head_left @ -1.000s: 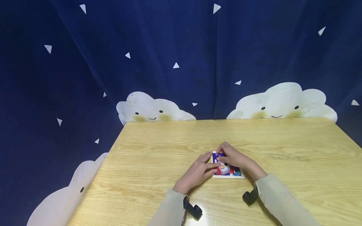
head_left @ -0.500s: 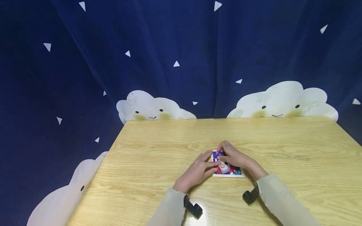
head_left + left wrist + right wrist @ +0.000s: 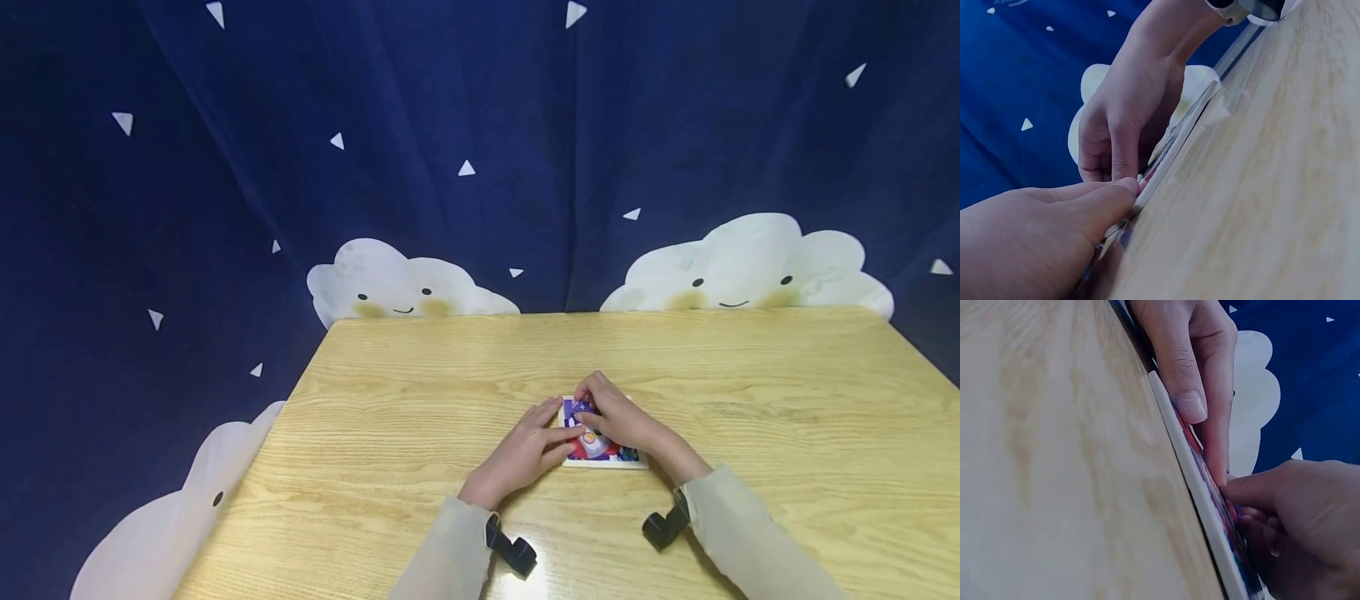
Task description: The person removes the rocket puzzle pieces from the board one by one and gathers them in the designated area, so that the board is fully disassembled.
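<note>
A small flat picture puzzle [image 3: 596,454] with a pale rim lies on the wooden table, showing a red, white and purple picture. My left hand [image 3: 517,457] rests on its left side, fingers extended, with the index finger reaching onto the picture. From the far right, my right hand [image 3: 622,418] bends over the top part. Its thumb and curled fingers close around a small purple puzzle piece [image 3: 1236,511], mostly hidden by the fingers. In the right wrist view, the right thumb meets the left index fingertip. My right hand covers the puzzle's upper right.
The wooden table [image 3: 420,383] extends around the puzzle on all sides. Behind it hangs a dark blue curtain [image 3: 405,167] with white triangles and smiling clouds. Black wrist cameras hang beneath both sleeves, close to the tabletop.
Both hands keep nearly the same place on the puzzle. The right hand has tipped very slightly toward the picture; the head view has shifted a little.
</note>
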### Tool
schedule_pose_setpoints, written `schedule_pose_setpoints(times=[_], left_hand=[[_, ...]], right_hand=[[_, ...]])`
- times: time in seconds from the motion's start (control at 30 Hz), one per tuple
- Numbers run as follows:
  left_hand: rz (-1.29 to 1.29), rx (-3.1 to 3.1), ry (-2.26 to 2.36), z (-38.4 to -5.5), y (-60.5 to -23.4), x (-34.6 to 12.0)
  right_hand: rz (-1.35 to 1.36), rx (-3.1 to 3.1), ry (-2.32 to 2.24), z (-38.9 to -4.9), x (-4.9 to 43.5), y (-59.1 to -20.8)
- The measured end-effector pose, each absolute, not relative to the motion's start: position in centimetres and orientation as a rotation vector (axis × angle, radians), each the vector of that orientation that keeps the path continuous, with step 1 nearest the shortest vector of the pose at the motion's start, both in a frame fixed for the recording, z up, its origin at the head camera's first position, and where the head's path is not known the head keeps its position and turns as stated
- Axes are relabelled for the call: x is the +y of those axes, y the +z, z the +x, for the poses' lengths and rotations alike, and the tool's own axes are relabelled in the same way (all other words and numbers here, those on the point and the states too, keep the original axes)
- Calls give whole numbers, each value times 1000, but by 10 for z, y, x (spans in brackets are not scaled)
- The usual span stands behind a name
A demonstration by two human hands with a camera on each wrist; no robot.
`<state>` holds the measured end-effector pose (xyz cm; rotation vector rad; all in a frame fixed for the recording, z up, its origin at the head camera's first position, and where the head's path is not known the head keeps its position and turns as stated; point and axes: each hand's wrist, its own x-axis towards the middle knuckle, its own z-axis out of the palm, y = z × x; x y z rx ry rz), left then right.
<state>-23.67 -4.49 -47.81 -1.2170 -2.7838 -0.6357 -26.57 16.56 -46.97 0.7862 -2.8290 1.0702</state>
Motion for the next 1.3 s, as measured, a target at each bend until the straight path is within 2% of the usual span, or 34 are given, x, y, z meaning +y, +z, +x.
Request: schedule_pose_setpoints(times=[0.63,1.3], left_hand=[[-1208,-2768,-584,-236,-476,-45],[-1201,-2776,-602,-237,-478,-45]], right_hand=[[790,-2651,1185,-261,166,-477],[590,-2630,1368,-262,169,-480]])
